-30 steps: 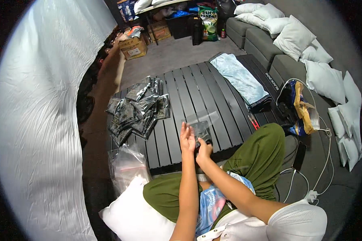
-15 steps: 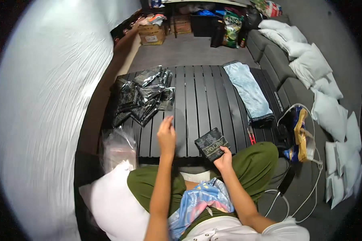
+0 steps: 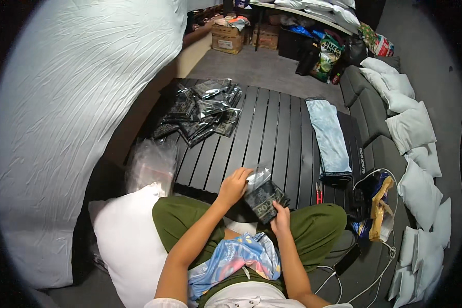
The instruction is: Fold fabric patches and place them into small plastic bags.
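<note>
A flat black square packet with a pale printed pattern is tilted above my lap at the table's near edge. My right hand grips its lower right corner, thumb on top. A clear plastic bag shows at the packet's upper edge; how much of the packet it covers is hard to make out. My left hand is closed at the bag's left side, with its fingertips partly hidden. Several similar black packets in clear wrap lie heaped at the table's far left.
The black slatted table carries a folded light blue cloth and red-handled pliers on its right. A stack of clear bags sits at its near left corner. White cables and several pillows lie along the right.
My left hand has moved down and right to the packet, where clear plastic now shows. My right hand has come slightly lower with the packet. The view has shifted.
</note>
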Available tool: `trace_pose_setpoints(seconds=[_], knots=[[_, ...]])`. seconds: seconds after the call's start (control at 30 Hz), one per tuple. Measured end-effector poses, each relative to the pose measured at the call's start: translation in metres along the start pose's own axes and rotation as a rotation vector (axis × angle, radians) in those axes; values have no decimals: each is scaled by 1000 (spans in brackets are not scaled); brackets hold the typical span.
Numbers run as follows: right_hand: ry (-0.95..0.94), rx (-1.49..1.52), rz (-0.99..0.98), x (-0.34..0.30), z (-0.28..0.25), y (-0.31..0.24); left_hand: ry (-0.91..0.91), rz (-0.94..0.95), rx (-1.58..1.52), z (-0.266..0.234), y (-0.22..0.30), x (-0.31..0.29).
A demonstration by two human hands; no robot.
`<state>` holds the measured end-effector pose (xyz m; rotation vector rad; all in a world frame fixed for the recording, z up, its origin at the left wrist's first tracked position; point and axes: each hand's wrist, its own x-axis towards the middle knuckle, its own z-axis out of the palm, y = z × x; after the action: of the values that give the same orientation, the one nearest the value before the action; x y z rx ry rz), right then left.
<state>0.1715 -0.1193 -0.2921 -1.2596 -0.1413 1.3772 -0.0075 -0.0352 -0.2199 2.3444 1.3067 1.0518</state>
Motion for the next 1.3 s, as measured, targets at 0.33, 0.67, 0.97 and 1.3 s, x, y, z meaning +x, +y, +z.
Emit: trace_pose_setpoints(seconds=[0.33, 0.67, 0.97, 1.3], knots=[[-390, 8, 247, -17, 9, -89, -3, 165, 60, -4, 23, 6], [-510, 666, 220, -45, 53, -87, 94, 320, 22, -13, 38, 5], [-585, 888, 256, -26, 27, -55, 0, 442, -58, -13, 36, 5], [-451, 578, 163, -48, 47, -60, -99, 450, -91, -5, 39, -5]])
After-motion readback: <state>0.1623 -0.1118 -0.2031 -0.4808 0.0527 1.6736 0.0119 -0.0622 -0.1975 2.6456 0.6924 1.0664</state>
